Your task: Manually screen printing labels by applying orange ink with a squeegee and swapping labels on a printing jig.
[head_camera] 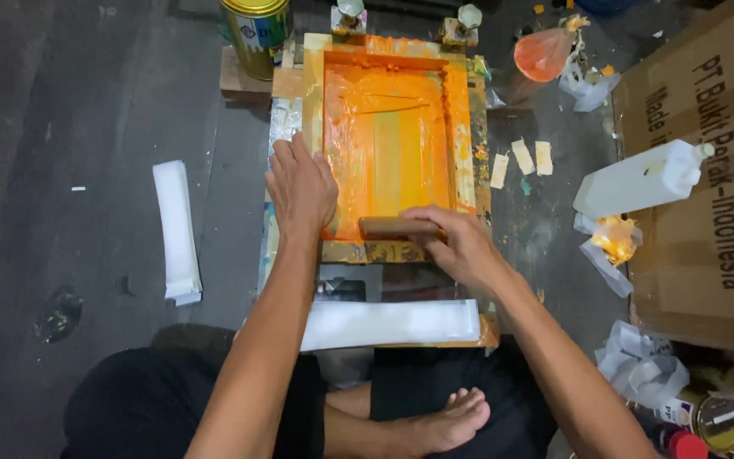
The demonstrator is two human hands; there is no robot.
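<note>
Big brown cardboard box (707,195) with black lettering sits off to my right, a white plastic jug (643,180) lying on it, and a gold tin (256,30) stands at the top left. My right hand (460,246) is curled around the wooden squeegee (394,226), which lies crosswise at the near end of the orange printing screen (388,136). My left hand (301,189) rests flat and loose on the frame's left edge. Dark, paint-splattered floor (87,127) everywhere.
</note>
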